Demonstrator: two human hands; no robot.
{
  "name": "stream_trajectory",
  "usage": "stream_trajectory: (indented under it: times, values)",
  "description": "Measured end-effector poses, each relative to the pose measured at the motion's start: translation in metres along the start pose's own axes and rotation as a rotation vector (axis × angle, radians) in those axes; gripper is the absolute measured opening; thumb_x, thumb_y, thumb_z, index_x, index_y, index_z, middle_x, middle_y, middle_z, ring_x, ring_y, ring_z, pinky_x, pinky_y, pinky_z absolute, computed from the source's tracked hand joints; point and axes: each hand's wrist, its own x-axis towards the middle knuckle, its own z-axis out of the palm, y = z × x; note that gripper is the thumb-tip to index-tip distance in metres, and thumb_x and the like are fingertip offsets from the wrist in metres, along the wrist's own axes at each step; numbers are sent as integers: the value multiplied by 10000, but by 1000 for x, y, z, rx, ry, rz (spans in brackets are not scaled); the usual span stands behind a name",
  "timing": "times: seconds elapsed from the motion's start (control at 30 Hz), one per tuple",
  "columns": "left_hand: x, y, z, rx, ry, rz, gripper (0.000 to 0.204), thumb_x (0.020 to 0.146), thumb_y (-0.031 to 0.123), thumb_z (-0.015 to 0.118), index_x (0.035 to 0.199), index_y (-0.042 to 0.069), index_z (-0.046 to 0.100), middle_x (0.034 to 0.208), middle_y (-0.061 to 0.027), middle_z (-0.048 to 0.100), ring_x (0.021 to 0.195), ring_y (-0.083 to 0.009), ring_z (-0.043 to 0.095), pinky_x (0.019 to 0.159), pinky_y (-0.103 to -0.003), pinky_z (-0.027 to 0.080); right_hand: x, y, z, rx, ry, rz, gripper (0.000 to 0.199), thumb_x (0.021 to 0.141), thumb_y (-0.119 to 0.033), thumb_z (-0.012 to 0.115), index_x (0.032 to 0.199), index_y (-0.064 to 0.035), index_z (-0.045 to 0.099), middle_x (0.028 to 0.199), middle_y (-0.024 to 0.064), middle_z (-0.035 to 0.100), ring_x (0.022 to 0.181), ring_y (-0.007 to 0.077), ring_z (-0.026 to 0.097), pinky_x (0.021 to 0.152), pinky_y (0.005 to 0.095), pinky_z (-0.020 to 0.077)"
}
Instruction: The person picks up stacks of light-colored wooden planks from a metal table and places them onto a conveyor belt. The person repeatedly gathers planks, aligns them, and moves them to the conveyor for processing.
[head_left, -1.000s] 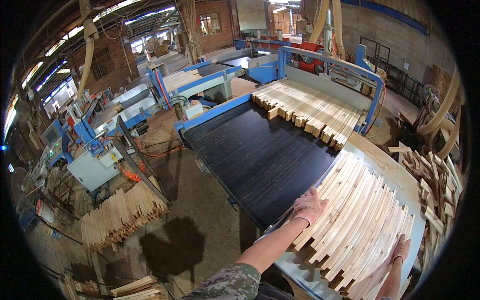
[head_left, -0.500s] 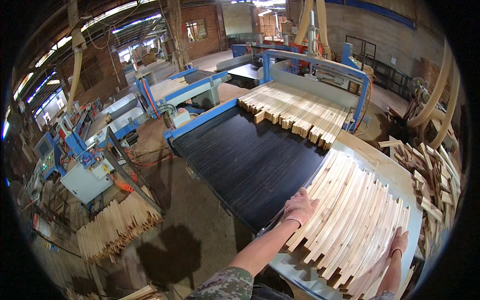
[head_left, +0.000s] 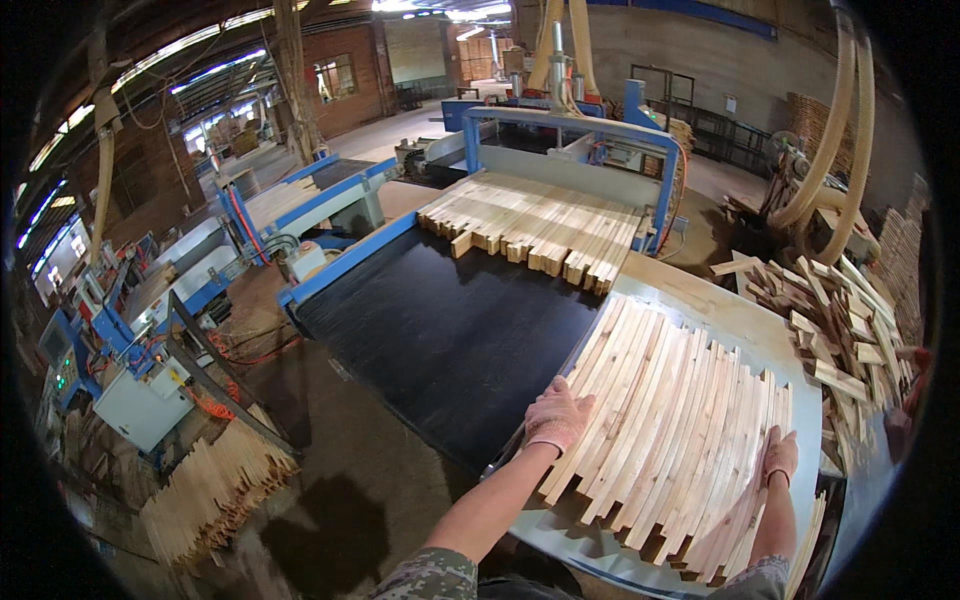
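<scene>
Head view: the near strips [head_left: 670, 430] lie side by side on the grey table [head_left: 808, 420], right of the belt [head_left: 440, 340], their lower ends uneven. The gloved left hand [head_left: 560, 413] touches their side nearest the belt; the right hand [head_left: 781, 455] touches the side farthest from it. With fingertips partly hidden, I cannot tell whether either hand is spread or gripping. Judging by the layout, one batch is done: the far strips [head_left: 535, 225] sit packed at the belt's far end, before the blue frame [head_left: 665, 195]. The near strips are left, all off the belt.
</scene>
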Motion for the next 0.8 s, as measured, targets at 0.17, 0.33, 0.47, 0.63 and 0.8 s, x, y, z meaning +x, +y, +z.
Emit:
stream_trajectory:
  times: [0.17,0.33,0.47,0.63,0.8]
  values:
    - [-1,4,-1,24,-15,16,877,1022,697,485,1583,35,361,1455,-222,609,1295,-374,647,1058,-519,536,10,12,8,-24,25,8,861,1029,-581,502,1546,105,442,1263,361,691,1196,496,664,1047,537,506]
    - [-2,4,-5,15,-9,4,843,1007,712,505,1522,55,387,1462,-210,599,1302,-364,643,1044,-518,543,11,10,11,-40,29,5,861,1020,-593,488,1511,114,468,1243,367,696,1194,493,670,1052,533,508]
    - [-3,13,-8,54,-38,-34,810,1010,712,491,1493,68,406,1450,-196,608,1296,-359,648,1041,-513,546,1,3,0,-52,14,24,863,1037,-585,494,1540,113,436,1243,351,704,1192,474,680,1048,516,521]
    - [-2,13,-6,61,-31,-37,810,1013,708,481,1500,65,415,1451,-192,609,1293,-354,649,1035,-515,550,-1,2,-2,-37,14,27,900,1024,-609,488,1544,122,422,1215,351,713,1178,477,683,1032,524,521]
    - [-2,10,-4,67,-14,-25,799,1007,710,495,1471,63,440,1443,-185,608,1284,-353,653,1016,-528,564,-5,-6,-9,-33,-22,51,847,1021,-603,503,1496,97,457,1197,334,724,1158,478,692,1018,526,538]
